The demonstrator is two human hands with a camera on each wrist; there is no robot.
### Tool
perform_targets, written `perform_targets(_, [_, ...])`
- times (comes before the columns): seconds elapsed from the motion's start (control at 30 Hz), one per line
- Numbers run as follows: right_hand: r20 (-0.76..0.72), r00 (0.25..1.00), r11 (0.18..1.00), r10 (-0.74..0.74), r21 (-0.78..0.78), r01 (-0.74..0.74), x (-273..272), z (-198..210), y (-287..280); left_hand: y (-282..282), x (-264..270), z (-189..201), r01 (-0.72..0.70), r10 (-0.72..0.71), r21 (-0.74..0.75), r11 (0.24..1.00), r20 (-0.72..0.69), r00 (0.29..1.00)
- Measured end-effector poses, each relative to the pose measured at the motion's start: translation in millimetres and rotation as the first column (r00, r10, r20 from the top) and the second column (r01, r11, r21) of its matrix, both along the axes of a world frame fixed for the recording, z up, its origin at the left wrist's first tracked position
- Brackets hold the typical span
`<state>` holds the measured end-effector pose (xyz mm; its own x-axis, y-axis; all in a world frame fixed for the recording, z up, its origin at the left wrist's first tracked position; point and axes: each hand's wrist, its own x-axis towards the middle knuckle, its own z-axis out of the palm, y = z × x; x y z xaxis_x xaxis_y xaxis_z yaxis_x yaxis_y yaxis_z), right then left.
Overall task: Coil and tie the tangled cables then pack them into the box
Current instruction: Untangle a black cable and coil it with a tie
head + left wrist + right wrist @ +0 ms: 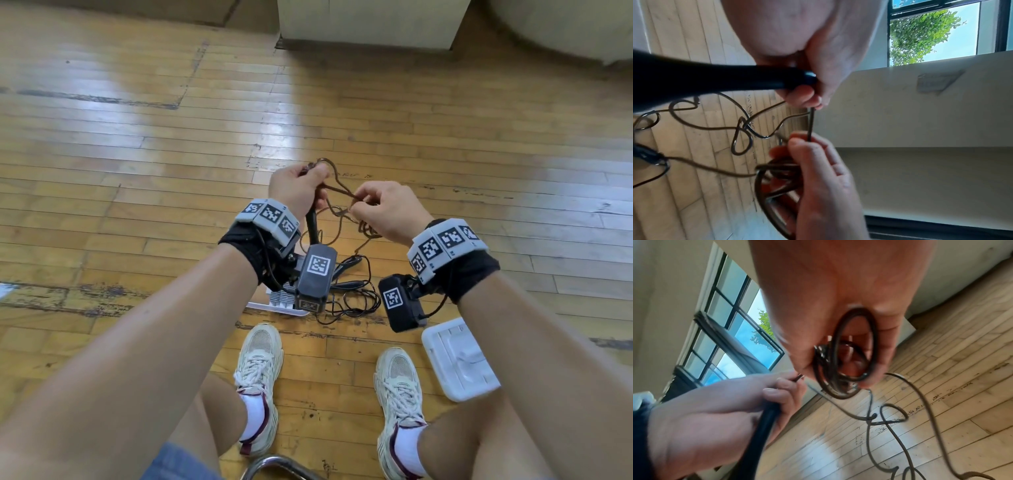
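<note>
A thin brown cable (337, 190) runs taut between my two hands above the floor. My left hand (313, 176) pinches one stretch of it (810, 123) and also grips a thick black handle-like piece (715, 81), seen again in the right wrist view (764, 426). My right hand (359, 202) holds a small coil of the same cable (851, 353) looped round its fingers. The rest of the cable (890, 418) hangs down in loose tangled loops. A white plastic box (459, 359) lies on the floor by my right shoe.
A tangle of thin black cables (352, 294) lies on the wooden floor under my wrists, beside a white ribbed tray (277, 303). My two shoes (258, 359) stand just behind. Pale furniture (370, 24) stands at the far edge, and a metal chair rail (274, 466) is near me.
</note>
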<state>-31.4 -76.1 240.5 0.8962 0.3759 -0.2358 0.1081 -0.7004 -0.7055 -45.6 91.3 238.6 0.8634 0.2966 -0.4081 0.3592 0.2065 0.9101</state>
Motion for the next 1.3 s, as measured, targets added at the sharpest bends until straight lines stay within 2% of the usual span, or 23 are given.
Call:
perform_targets(0.1, [-0.073, 0.997, 0.959, 0.000, -0.282, -0.020, 8, -7, -12, 19, 8, 4, -0.184, 0.186, -0.043, 0.982, 0.047, 0.981])
perform_targets(0.17, [-0.088, 0.995, 0.912, -0.042, -0.410, 0.002, 9, -11, -21, 32, 14, 3, -0.303, 0.309, -0.086, 0.949, 0.068, 0.949])
perform_targets(0.23, [-0.107, 0.992, 0.891, -0.069, -0.454, 0.013, 10, -13, -25, 38, 15, 2, -0.370, 0.382, -0.130, 0.920, 0.075, 0.921])
perform_targets(0.3, [-0.113, 0.986, 0.921, -0.122, -0.383, 0.070, 12, -14, -25, 39, 13, 2, -0.364, 0.379, -0.180, 0.914, 0.055, 0.924])
perform_targets(0.37, [-0.109, 0.971, 0.954, -0.211, -0.238, 0.180, 15, -15, -23, 36, 11, 3, -0.302, 0.308, -0.217, 0.928, -0.007, 0.951])
perform_targets(0.47, [-0.076, 0.944, 0.945, -0.322, -0.087, 0.315, 19, -14, -18, 28, 10, 3, -0.192, 0.171, -0.160, 0.968, -0.135, 0.976])
perform_targets(0.57, [-0.042, 0.928, 0.929, -0.370, -0.023, 0.369, 19, -11, -16, 23, 6, 0, 0.045, -0.066, -0.111, 0.993, -0.199, 0.978])
perform_targets(0.67, [-0.005, 0.968, 0.967, -0.253, -0.007, 0.253, 16, -7, -11, 14, 1, 1, 0.298, -0.315, -0.112, 0.948, -0.203, 0.927])
perform_targets(0.77, [0.065, 0.995, 0.997, -0.079, 0.008, 0.079, 6, 1, -1, -1, -3, 3, 0.396, -0.407, -0.093, 0.914, -0.231, 0.884])
perform_targets(0.9, [0.192, 0.977, 0.996, 0.091, -0.006, -0.091, -1, 1, 4, -11, -4, 0, 0.327, -0.336, -0.076, 0.942, -0.229, 0.914])
perform_targets(1.0, [0.249, 0.957, 0.988, 0.150, -0.065, -0.138, -3, -2, 5, -10, -4, -2, 0.267, -0.271, -0.052, 0.962, -0.214, 0.938])
perform_targets(1.13, [0.212, 0.968, 0.991, 0.132, -0.037, -0.128, -5, -2, 6, -8, -3, -2, 0.148, -0.143, 0.021, 0.989, -0.146, 0.979])
perform_targets(1.2, [0.175, 0.977, 0.988, 0.122, -0.120, -0.102, -4, -1, 3, -2, -2, -1, 0.057, -0.055, 0.010, 0.998, -0.115, 0.992])
perform_targets(1.3, [0.043, 0.996, 0.940, 0.076, -0.338, -0.057, 4, -5, -8, 13, 5, 3, -0.113, 0.110, -0.031, 0.993, -0.088, 0.990])
